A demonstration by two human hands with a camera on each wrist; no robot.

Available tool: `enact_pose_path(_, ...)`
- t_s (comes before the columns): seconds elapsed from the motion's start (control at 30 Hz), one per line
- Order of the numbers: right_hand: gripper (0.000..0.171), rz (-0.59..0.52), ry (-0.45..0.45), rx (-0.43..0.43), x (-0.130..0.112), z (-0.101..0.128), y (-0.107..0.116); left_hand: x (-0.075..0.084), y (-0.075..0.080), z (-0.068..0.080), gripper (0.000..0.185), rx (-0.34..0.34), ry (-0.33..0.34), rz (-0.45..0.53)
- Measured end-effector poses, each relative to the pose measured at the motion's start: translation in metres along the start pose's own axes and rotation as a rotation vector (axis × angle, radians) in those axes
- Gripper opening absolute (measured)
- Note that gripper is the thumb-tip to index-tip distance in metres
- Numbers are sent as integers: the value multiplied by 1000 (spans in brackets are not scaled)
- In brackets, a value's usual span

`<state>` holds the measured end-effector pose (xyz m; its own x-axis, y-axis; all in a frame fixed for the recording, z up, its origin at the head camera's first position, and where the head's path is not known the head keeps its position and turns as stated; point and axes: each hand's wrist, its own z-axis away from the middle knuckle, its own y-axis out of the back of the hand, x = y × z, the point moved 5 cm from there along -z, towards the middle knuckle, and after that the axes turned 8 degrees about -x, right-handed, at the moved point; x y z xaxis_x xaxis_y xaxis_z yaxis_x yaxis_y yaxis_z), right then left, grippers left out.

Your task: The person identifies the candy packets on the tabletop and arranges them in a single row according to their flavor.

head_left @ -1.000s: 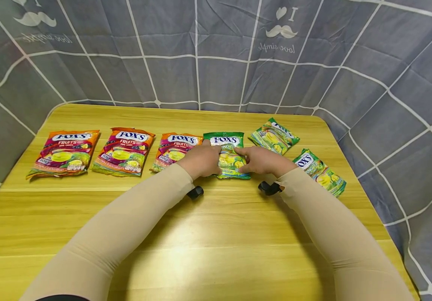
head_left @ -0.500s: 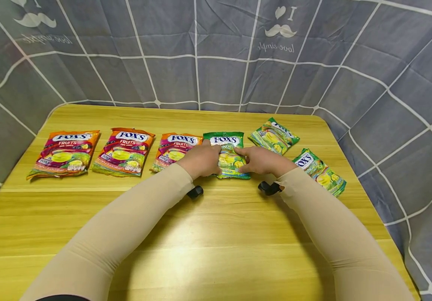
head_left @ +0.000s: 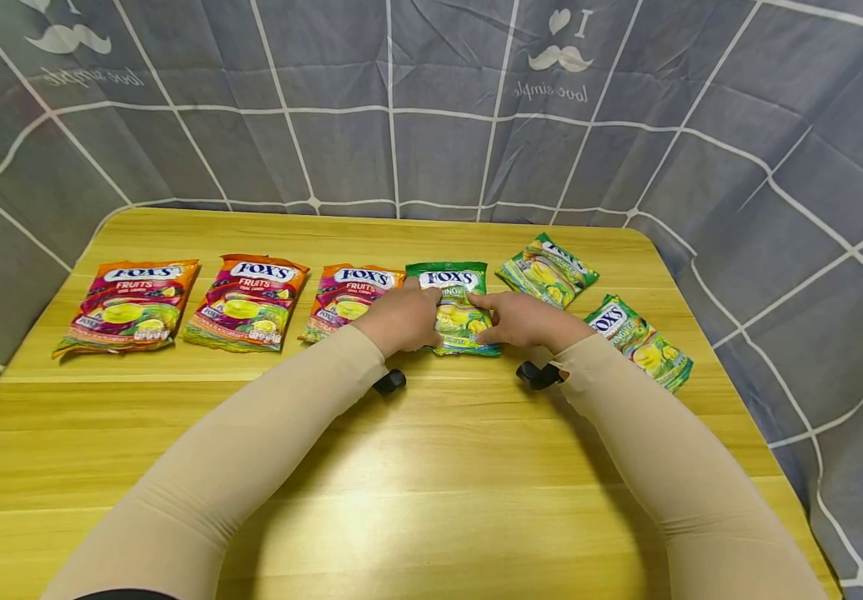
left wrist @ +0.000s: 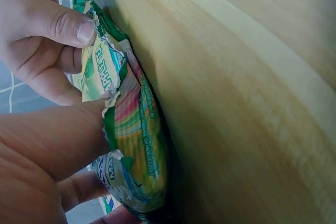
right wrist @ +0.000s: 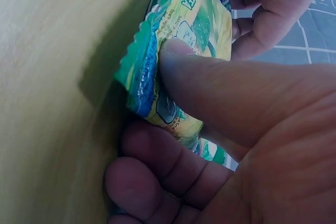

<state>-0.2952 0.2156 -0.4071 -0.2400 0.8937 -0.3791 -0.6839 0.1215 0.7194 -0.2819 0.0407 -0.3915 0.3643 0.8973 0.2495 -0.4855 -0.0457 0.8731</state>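
Note:
Near the table's middle lies a green FOX'S candy bag (head_left: 455,321), with a hand on each side. My left hand (head_left: 404,318) grips its left side; in the left wrist view, the left thumb (left wrist: 63,135) presses on the bag and fingers come round the edge. From the other side my right hand (head_left: 524,321) pinches it. In the right wrist view, the right thumb (right wrist: 194,72) lies on the bag's face, with curled fingers (right wrist: 152,166) at its side. Just left of it, an orange and purple FOX'S candy bag (head_left: 344,302) is partly hidden behind my left hand.
Two more orange and purple bags (head_left: 248,304) (head_left: 131,307) lie in the row at left. To the right are two tilted green bags, one farther back (head_left: 547,272) and one nearer (head_left: 643,346) beside my right forearm. Grey checked cloth (head_left: 439,158) surrounds the wooden table (head_left: 401,500).

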Motion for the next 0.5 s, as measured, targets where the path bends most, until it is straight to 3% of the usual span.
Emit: enact_pose_path(0.5,82,-3,20,24,4,-1,-3,0,0,-1,84,0,6,-6)
